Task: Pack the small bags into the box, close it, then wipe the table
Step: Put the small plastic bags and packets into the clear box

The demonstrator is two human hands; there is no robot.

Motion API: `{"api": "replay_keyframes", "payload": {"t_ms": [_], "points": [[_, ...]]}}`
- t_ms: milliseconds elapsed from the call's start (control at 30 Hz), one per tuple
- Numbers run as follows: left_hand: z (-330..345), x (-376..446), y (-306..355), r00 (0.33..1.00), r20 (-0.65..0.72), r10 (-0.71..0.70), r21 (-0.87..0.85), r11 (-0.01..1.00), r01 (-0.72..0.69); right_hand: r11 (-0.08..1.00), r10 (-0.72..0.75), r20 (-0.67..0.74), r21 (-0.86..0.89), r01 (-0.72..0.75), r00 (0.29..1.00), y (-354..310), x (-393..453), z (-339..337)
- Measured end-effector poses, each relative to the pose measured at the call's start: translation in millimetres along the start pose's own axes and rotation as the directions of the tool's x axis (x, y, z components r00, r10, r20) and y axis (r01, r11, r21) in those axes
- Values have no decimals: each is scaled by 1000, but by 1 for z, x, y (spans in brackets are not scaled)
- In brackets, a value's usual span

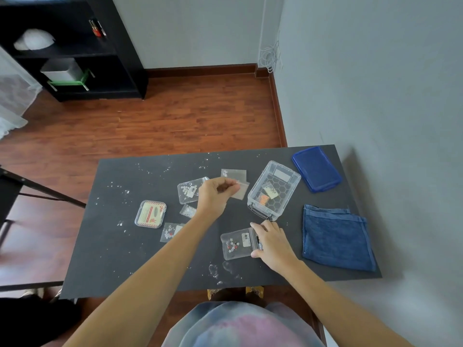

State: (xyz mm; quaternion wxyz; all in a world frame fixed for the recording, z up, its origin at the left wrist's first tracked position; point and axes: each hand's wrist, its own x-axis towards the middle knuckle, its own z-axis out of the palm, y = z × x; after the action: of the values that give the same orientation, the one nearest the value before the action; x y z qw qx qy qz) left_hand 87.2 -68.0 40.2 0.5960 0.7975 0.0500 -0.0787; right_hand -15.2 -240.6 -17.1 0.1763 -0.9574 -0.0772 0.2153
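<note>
From the head view, we are in the packing step. Our left hand (213, 194) is pinched shut on a small clear bag (241, 191), held just left of the open box (274, 190). Our right hand (271, 242) has fingers closed around the right end of a flower bag (236, 244) lying on the bench (112, 246) just below the box. The box already holds two bags. More lie loose: one (190, 190) beside the left hand, one (234, 173) beyond it, a tiny one (188, 210) and another (171, 231) near a small tin (150, 214). The blue lid (317, 169) rests right of the box, and the cloth (335, 237) sits folded, unused. White specks dot the bench. Next, we judge, both held bags need carrying over the rim and dropping in flat.
</note>
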Motion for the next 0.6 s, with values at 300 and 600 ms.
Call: {"api": "replay_keyframes", "payload": {"t_ms": [300, 600], "points": [[51, 15, 21, 983, 180, 19, 239, 969, -63, 917, 112, -259, 400, 1, 959, -5, -23, -6], [61, 16, 5, 988, 153, -28, 387, 921, -34, 875, 214, -417, 485, 17, 883, 27, -58, -57]]}}
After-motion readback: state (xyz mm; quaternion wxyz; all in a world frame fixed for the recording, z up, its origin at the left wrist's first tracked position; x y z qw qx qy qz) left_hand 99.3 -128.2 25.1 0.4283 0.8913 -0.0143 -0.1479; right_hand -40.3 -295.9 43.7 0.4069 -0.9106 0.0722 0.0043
